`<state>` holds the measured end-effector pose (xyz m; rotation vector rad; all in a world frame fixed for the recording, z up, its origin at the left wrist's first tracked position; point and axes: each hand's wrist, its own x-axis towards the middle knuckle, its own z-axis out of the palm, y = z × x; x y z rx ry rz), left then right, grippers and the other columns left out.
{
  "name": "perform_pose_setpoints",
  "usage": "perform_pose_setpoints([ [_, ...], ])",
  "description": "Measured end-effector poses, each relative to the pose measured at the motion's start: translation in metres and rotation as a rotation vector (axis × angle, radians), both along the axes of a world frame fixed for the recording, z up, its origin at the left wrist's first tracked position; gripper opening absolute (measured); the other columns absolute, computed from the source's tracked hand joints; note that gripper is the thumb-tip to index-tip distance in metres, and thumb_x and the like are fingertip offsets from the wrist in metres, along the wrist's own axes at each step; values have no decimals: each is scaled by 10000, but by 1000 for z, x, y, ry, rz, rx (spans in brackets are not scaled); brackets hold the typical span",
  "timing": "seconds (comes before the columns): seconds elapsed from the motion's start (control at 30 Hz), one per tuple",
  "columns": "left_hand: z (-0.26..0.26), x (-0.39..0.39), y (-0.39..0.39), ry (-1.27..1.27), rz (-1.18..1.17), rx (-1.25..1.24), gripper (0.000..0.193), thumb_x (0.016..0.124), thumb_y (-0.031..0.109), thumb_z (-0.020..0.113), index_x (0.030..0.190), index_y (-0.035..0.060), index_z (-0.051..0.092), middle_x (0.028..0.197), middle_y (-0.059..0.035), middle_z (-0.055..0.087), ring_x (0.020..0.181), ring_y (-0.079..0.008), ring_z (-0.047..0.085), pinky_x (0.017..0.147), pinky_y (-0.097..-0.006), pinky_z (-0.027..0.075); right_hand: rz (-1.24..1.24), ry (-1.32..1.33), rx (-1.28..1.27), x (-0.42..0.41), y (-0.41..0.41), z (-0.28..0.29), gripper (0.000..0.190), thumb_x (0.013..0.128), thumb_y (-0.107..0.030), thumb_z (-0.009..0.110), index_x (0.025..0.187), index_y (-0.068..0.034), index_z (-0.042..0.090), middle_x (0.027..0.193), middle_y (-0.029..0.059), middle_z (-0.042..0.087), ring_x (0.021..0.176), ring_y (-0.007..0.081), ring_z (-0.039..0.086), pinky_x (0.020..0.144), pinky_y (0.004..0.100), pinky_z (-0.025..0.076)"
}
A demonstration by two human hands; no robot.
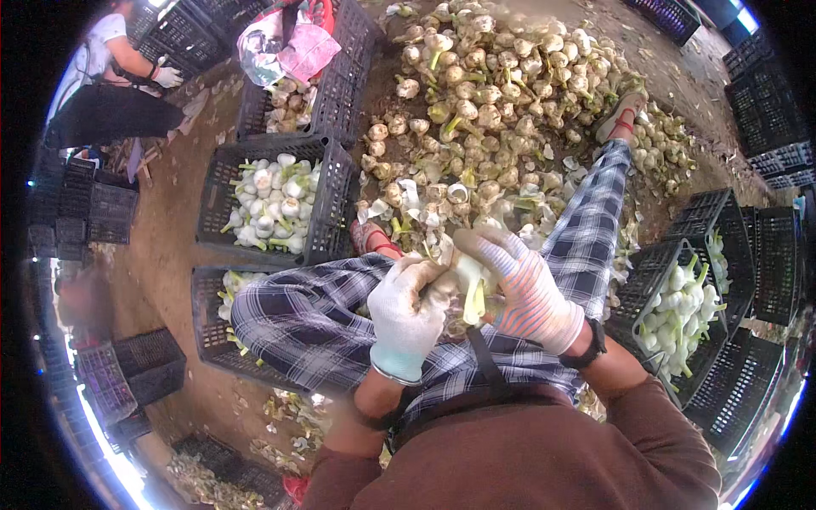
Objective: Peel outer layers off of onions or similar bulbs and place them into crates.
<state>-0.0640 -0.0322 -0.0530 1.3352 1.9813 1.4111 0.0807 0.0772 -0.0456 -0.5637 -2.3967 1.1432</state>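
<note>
A garlic bulb (pixel 470 271) with a pale green cut stem is held over my lap, its stem pointing back toward me. My right hand (pixel 532 290), in a striped knit glove, wraps its fingers over the far side of the bulb. On the other side, my left hand (pixel 411 312) in a whitish glove has its thumb and fingers curled against the bulb; its fingertips are partly hidden. Beyond the hands, a large heap of soil-stained garlic bulbs (pixel 488 115) lies on the ground, with loose peeled skins (pixel 408 197) at its near edge.
Black plastic crates of white garlic stand at left (pixel 213 204) and right (pixel 650 280). Another crate (pixel 347 70) behind bears cloth and a red container. Stacked crates (pixel 765 95) line the far right. A co-worker (pixel 121 70) in gloves is at the upper left.
</note>
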Motion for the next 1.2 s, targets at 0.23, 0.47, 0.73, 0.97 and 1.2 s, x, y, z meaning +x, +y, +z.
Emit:
perform_pose_setpoints([
  [0.23, 1, -1, -1, 297, -30, -54, 122, 777, 40, 693, 840, -20, 607, 758, -80, 596, 676, -154, 579, 593, -260, 461, 27, -46, 28, -1, -3, -2, 754, 582, -185, 753, 1279, -60, 493, 1196, 178, 524, 1079, 374, 530, 901, 416, 459],
  [0.47, -3, 7, -5, -335, 47, -155, 78, 824, -25, 619, 878, -12, 565, 794, -26, 584, 677, -86, 547, 598, -220, 448, 253, 301, -858, 8, 9, -28, 745, 723, -321, 796, 1340, -91, 447, 1316, 112, 488, 1157, 210, 521, 940, 339, 444],
  [0.73, -11, 18, -3, -778, 86, -56, 77, 868, -22, 588, 942, -9, 570, 802, 6, 583, 670, -14, 505, 563, -170, 418, -196, 442, -873, -6, -31, -48, 885, 761, -352, 770, 1426, -33, 279, 1298, 86, 482, 1090, 151, 527, 877, 260, 453],
  [0.97, -1, -2, -3, -1740, -1, 69, 199, 900, 189, 578, 1021, 30, 573, 791, -15, 596, 627, -119, 552, 536, -269, 439, 50, 655, -1304, 1, -20, -37, 742, 773, -221, 763, 1348, 6, 350, 1113, 76, 562, 782, 121, 556, 700, 213, 470],
  [1.2, 17, -23, 8, -676, 21, 130, 335, 883, 227, 604, 1146, 35, 528, 985, -71, 586, 846, -135, 572, 701, -252, 491, 14, 384, -1333, 12, -14, -34, 891, 679, -253, 849, 1386, -55, 343, 1176, 49, 561, 1056, 145, 556, 921, 289, 450],
])
